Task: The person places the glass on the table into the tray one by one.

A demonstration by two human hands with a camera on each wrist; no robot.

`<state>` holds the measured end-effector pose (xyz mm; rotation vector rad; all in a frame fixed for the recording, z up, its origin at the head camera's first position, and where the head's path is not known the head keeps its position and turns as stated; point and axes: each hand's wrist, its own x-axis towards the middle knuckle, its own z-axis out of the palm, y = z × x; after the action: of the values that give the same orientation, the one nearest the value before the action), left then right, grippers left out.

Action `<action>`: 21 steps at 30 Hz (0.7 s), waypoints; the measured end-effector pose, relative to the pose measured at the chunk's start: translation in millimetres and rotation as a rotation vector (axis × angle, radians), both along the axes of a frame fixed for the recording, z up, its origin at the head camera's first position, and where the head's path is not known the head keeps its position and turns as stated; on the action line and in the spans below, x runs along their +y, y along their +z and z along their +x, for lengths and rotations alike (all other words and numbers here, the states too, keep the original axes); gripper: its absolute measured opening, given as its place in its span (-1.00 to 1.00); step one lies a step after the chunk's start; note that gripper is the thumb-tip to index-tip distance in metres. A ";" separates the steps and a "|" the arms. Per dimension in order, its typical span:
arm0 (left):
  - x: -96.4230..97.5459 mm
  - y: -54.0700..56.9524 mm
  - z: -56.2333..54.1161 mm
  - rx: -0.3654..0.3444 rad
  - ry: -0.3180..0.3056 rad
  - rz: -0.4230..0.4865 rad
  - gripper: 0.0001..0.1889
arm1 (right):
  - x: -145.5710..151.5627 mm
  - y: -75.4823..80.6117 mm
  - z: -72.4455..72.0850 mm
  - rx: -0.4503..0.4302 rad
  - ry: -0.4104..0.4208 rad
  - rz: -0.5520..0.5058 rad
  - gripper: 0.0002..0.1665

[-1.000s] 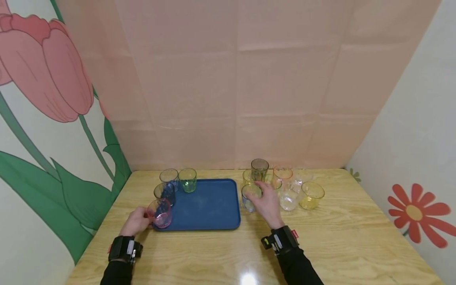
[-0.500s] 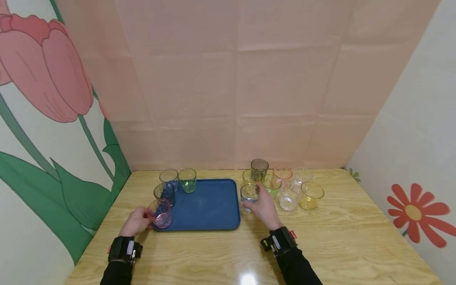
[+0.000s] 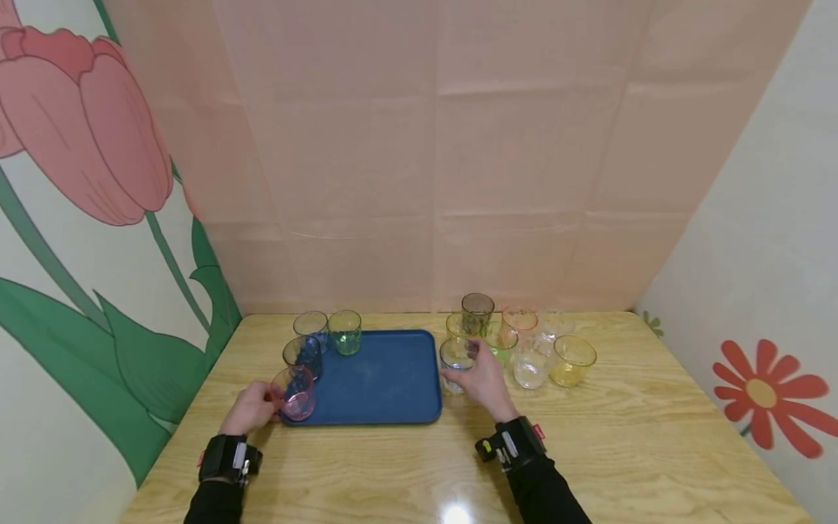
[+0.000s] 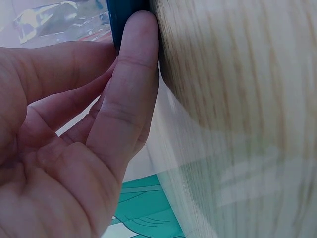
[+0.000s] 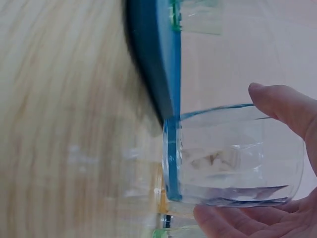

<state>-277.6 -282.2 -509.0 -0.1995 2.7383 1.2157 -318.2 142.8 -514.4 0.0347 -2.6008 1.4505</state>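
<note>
My right hand (image 3: 487, 375) holds a clear, faintly blue drinking glass (image 3: 455, 375) upright just off the tray's right edge. In the right wrist view, thumb and fingers lie on opposite sides of that glass (image 5: 233, 158), its blue base close to the tray's rim (image 5: 166, 59). Whether the base touches the table cannot be told. My left hand (image 3: 250, 407) pinches the blue tray (image 3: 386, 378) at its front left corner, beside a pink glass (image 3: 297, 404). From the left wrist, the fingers (image 4: 131, 74) lie under the tray's edge, the thumb opposite.
On the tray's left side stand a dark blue glass (image 3: 308, 358), a lighter blue one (image 3: 311, 324) and a green one (image 3: 345, 340). Right of my right hand is a cluster: a grey-brown glass (image 3: 477, 311), a yellow one (image 3: 572, 367), a clear one (image 3: 529, 372) and others.
My right hand has shifted the faintly blue glass slightly left, toward the tray, and its fingers have moved from over the rim to the side. The left hand has stayed still.
</note>
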 end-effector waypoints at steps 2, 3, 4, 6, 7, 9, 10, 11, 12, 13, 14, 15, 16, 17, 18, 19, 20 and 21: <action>-0.2 -0.1 0.1 0.000 0.002 -0.001 -0.89 | -1.0 2.4 0.7 -0.007 0.007 -0.042 0.03; -0.2 0.0 0.3 0.002 0.004 -0.001 -0.89 | -1.4 3.2 0.8 -0.003 0.009 -0.051 0.03; -0.3 0.1 0.5 0.006 0.002 -0.004 -0.89 | -1.9 4.3 1.0 -0.001 0.011 -0.060 0.03; -0.5 0.0 0.3 0.010 0.002 -0.009 -0.89 | -3.0 6.1 1.4 0.004 0.008 -0.073 0.03; -0.6 -0.2 0.2 0.010 0.003 -0.011 -0.89 | -3.6 6.7 1.3 0.008 0.009 -0.080 0.03; -0.1 0.3 0.0 0.005 0.003 -0.012 -0.88 | -4.9 8.1 2.2 0.017 0.009 -0.094 0.04; 0.4 0.5 -0.4 0.003 0.002 -0.013 -0.88 | -5.5 8.4 2.4 0.018 0.010 -0.108 0.05; 0.7 0.4 -0.8 -0.001 0.004 -0.013 -0.88 | -6.2 8.7 2.7 0.020 0.011 -0.115 0.05; 1.2 0.4 -1.1 -0.003 0.004 -0.012 -0.88 | -7.0 8.9 3.1 0.023 0.010 -0.122 0.05; 1.6 0.3 -1.3 -0.007 0.005 -0.011 -0.88 | -7.8 8.9 3.5 0.027 0.011 -0.125 0.06; 1.8 0.2 -1.5 -0.006 0.002 -0.011 -0.88 | -8.8 9.0 3.9 0.028 0.011 -0.126 0.06; 1.8 0.0 -1.6 -0.006 0.002 -0.008 -0.87 | -9.7 8.4 4.0 0.028 0.013 -0.125 0.06; 1.5 -0.5 -1.8 -0.004 0.000 -0.007 -0.87 | -10.8 8.0 4.0 0.025 0.016 -0.125 0.05; 1.0 -0.9 -1.9 -0.005 0.001 -0.004 -0.87 | -12.0 8.0 4.2 0.024 0.018 -0.123 0.05; 0.7 -1.0 -1.8 -0.003 0.001 -0.001 -0.88 | -13.3 7.6 4.2 0.024 0.023 -0.124 0.04; 0.1 -1.4 -1.9 -0.003 0.003 0.001 -0.88 | -14.5 7.7 4.4 0.023 0.030 -0.127 0.05; -0.2 -1.4 -1.8 -0.002 0.005 0.002 -0.88 | -15.9 8.1 4.8 0.021 0.035 -0.133 0.06; -0.5 -1.4 -1.8 -0.002 0.006 0.003 -0.88 | -17.1 8.3 5.1 0.021 0.037 -0.138 0.07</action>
<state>-279.3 -282.7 -510.3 -0.2087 2.7360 1.2199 -313.1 125.7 -506.1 0.0804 -2.4893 1.6299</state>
